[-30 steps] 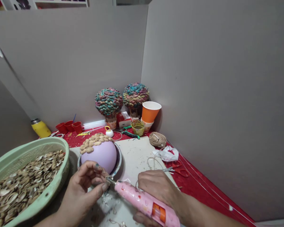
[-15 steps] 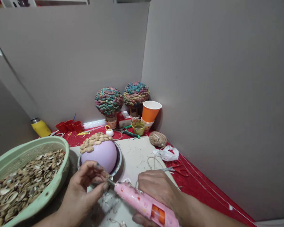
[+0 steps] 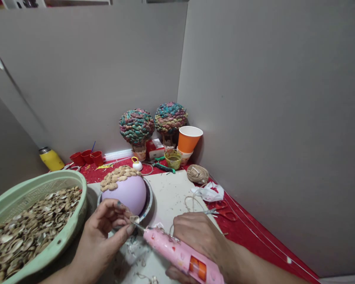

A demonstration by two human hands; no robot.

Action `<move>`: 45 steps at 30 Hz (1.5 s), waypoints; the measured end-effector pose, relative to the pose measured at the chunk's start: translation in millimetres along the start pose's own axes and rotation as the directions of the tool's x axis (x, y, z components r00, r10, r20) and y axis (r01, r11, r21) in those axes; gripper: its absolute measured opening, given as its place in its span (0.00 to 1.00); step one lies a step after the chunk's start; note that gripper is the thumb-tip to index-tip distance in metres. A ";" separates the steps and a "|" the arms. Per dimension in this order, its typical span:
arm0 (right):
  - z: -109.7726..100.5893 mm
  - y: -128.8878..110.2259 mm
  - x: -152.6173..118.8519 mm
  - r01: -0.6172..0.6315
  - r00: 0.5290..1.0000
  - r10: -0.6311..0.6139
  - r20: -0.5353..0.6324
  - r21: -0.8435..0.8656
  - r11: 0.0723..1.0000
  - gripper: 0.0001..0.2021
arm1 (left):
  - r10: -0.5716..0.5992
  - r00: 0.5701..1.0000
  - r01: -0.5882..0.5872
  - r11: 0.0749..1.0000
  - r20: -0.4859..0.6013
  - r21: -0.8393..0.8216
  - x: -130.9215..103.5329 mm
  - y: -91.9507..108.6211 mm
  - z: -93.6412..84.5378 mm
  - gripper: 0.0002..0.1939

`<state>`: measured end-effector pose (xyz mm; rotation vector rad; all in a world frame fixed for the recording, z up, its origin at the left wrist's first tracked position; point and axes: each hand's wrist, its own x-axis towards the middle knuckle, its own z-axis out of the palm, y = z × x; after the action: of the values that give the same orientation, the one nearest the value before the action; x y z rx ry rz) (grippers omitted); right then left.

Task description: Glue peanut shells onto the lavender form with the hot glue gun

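My left hand [image 3: 106,234] pinches a small peanut shell piece [image 3: 134,219] between thumb and fingers, its hollow side showing. Wrapped round a pink glue gun [image 3: 177,252] is my right hand [image 3: 198,236], and the metal nozzle points left, at the shell. Just beyond my left hand, a lilac ball [image 3: 127,195] rests in a round metal dish [image 3: 150,201]. Peanut shells [image 3: 118,177] cover the ball's top and upper left; the rest of its visible surface is bare.
A green basket [image 3: 83,197] of shells stands at the left. Behind are two shell-covered balls [image 3: 136,126] on cups, an orange cup [image 3: 189,140], red cups [image 3: 97,158], pliers [image 3: 164,168] and a yellow bottle [image 3: 51,159]. Twine [image 3: 197,174] and red scissors [image 3: 227,214] lie right.
The shell in my left hand has tilted and moved slightly up, showing more of its hollow. The glue gun has barely moved.
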<state>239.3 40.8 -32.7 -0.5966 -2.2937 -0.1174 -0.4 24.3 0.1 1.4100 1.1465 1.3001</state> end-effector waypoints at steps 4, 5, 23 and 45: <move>-1.1 0.2 1.7 0.010 1.000 -0.010 0.008 -0.016 1.000 0.22 | -0.023 0.999 0.021 0.998 -0.036 -0.056 -0.9 2.9 0.9 0.15; -1.0 0.4 1.8 0.010 1.000 -0.010 0.007 -0.020 1.000 0.22 | -0.029 0.999 0.026 0.997 -0.042 -0.071 -1.1 3.6 1.2 0.15; -0.7 2.4 0.9 0.034 0.999 -0.033 0.026 -0.024 0.999 0.24 | -0.016 1.000 0.012 0.991 -0.027 -0.133 0.8 6.2 0.5 0.15; -4.8 1.1 9.5 0.011 0.998 -0.013 -0.055 -0.039 0.999 0.25 | -0.014 0.998 0.003 0.984 -0.062 -0.176 3.5 6.6 0.1 0.16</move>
<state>237.1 44.2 -22.8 -0.5926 -2.2459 -0.1826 0.3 26.5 7.3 1.2415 1.0503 1.4122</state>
